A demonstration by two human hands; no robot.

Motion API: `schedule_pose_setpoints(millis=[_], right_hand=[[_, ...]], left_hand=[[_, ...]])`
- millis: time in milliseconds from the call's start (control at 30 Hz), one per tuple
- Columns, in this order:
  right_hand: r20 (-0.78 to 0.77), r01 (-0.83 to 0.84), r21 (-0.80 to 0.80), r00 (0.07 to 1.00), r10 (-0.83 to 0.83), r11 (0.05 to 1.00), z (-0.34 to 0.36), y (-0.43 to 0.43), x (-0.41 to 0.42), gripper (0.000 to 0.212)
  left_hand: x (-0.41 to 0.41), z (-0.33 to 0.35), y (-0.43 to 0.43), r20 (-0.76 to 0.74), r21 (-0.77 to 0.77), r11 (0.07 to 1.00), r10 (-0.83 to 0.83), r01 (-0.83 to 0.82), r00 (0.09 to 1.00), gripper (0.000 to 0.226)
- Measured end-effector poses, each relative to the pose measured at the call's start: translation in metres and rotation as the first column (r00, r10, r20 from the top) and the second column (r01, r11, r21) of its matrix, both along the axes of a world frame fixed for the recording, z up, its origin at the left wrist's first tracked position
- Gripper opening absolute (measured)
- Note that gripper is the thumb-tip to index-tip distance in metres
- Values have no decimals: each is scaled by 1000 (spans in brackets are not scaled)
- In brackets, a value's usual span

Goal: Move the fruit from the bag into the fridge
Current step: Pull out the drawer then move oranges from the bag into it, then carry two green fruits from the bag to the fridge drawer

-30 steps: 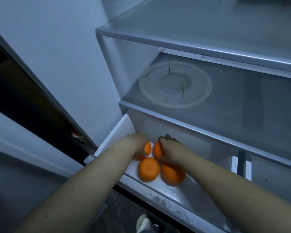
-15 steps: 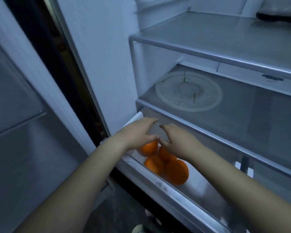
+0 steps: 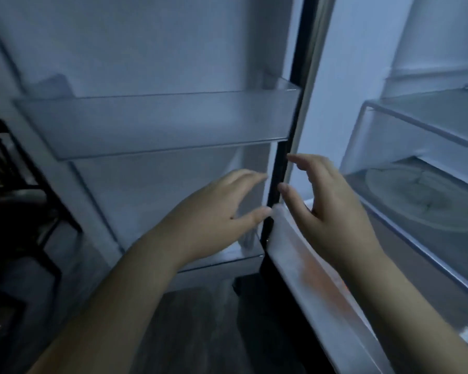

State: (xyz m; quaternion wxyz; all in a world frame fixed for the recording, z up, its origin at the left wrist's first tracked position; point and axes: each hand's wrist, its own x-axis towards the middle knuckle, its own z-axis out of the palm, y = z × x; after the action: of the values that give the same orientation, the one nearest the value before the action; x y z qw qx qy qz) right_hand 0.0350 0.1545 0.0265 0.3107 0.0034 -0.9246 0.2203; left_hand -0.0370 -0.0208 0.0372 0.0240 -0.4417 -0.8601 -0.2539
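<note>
A clear door shelf (image 3: pixel 157 122) stands at left, and a glass plate (image 3: pixel 427 195) sits on a fridge shelf (image 3: pixel 405 233) at right. The left hand (image 3: pixel 214 220) and right hand (image 3: pixel 327 209) hover with fingers spread, holding nothing. Orange fruit (image 3: pixel 315 268) shows as a blur inside the drawer (image 3: pixel 287 238), just below the right hand.

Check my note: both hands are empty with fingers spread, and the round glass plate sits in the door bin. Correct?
Not quite. The left hand and right hand are empty, but the head view shows the glass plate on an inner fridge shelf, not the door bin.

Both empty, fingers (image 3: pixel 250 175) spread: left hand (image 3: pixel 214 222) before door bin (image 3: pixel 160 125), right hand (image 3: pixel 333 214) over drawer (image 3: pixel 289 247); orange blur (image 3: pixel 312 271) through drawer front.
</note>
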Motion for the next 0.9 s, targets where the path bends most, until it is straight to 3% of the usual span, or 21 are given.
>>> schedule_pose_setpoints(millis=[200, 333, 500, 700, 900], right_hand=[[41, -248, 75, 969, 245, 966, 9, -124, -30, 46], [53, -395, 74, 918, 392, 916, 6, -227, -51, 45], [79, -545, 77, 838, 540, 835, -1, -378, -89, 52], [121, -761, 6, 644, 755, 649, -24, -559, -115, 52], [161, -844, 22, 532, 832, 536, -37, -664, -152, 54]], left_hand=[[12, 6, -134, -42, 2, 955, 295, -295, 955, 60], [19, 3, -242, -117, -14, 874, 480, -485, 869, 58], [29, -5, -402, -191, 28, 670, 732, -741, 654, 60], [55, -23, -574, -207, 25, 405, 896, -914, 392, 68], [44, -36, -668, -189, -9, 274, 944, -962, 270, 79]])
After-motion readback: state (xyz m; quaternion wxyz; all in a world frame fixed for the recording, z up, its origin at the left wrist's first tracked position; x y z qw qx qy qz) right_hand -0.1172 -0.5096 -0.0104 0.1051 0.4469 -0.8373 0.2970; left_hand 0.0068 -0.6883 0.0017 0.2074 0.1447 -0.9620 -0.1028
